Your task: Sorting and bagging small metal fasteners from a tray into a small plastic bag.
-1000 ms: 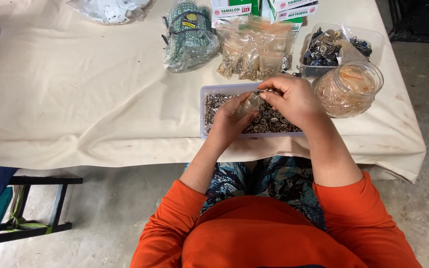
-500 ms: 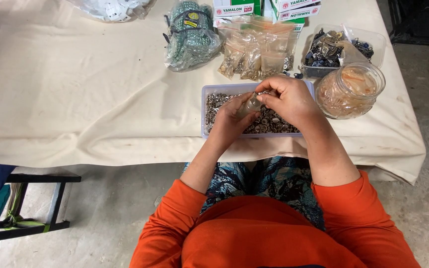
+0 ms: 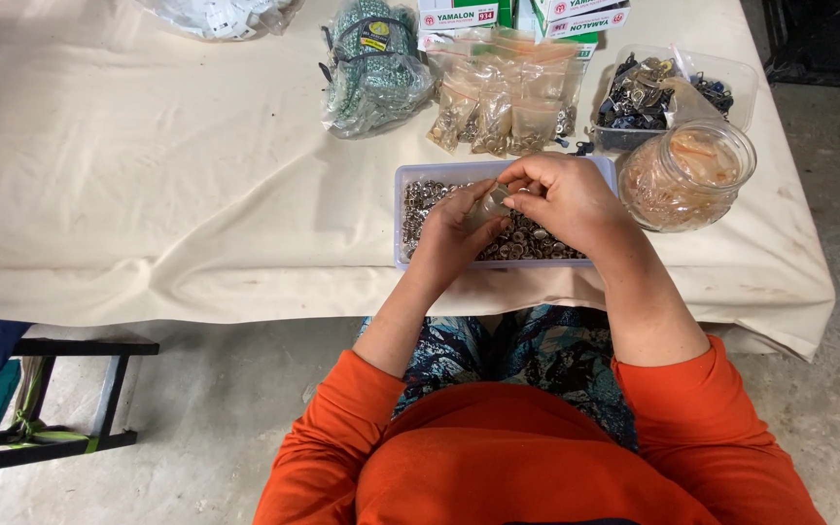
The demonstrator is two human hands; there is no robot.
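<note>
Item 1: our left hand (image 3: 454, 228) and right hand (image 3: 566, 199), brought together over a shallow white tray (image 3: 410, 175), fingertips meeting on a small clear bag (image 3: 490, 206). Both hands pinch it; what is inside is too small to make out.

Item 2: the tray, filled with small metal pieces (image 3: 527, 243), sits directly beneath the hands at the near table edge, long axis running left to right. Both hands are equally close to it; the right covers more of its far side.

Item 3: a clear round jar (image 3: 687, 175), just right of the tray.

Item 4: beyond it, a clear tub of dark hardware (image 3: 653, 92).

Item 5: several small packets (image 3: 503, 97) behind the tray, and a green bundle in plastic (image 3: 371, 68) to their left.

Item 6: cream tablecloth (image 3: 148, 194). Boxes at the top edge are cut off.
</note>
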